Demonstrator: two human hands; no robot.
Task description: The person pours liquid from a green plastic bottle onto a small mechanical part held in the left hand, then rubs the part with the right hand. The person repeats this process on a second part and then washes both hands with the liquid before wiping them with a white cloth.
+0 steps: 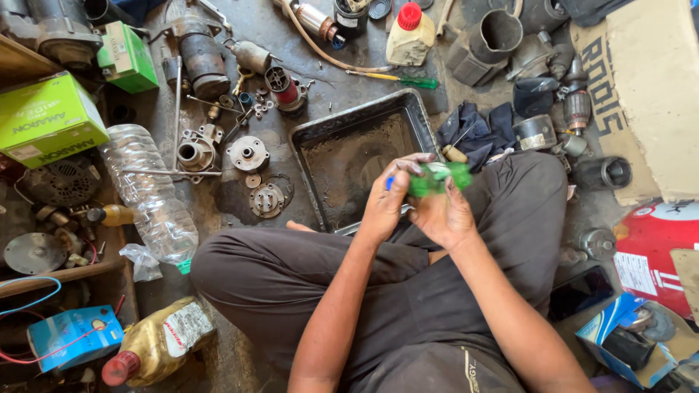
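I sit cross-legged on a workshop floor in dark trousers. Both my hands meet over my lap, just in front of a dirty black metal tray (320, 135). My left hand (384, 204) and my right hand (442, 215) together grip a small green plastic object (437, 178). A bit of blue shows at its left end by my left fingers. What the object is I cannot tell, as my fingers cover much of it.
Motor parts and round metal plates (247, 154) lie left of the tray. An empty clear bottle (149, 196), green boxes (47, 120), a golden oil jug (156, 342), a green screwdriver (397, 78), a dark rag (477, 131) and cardboard (648, 87) surround me.
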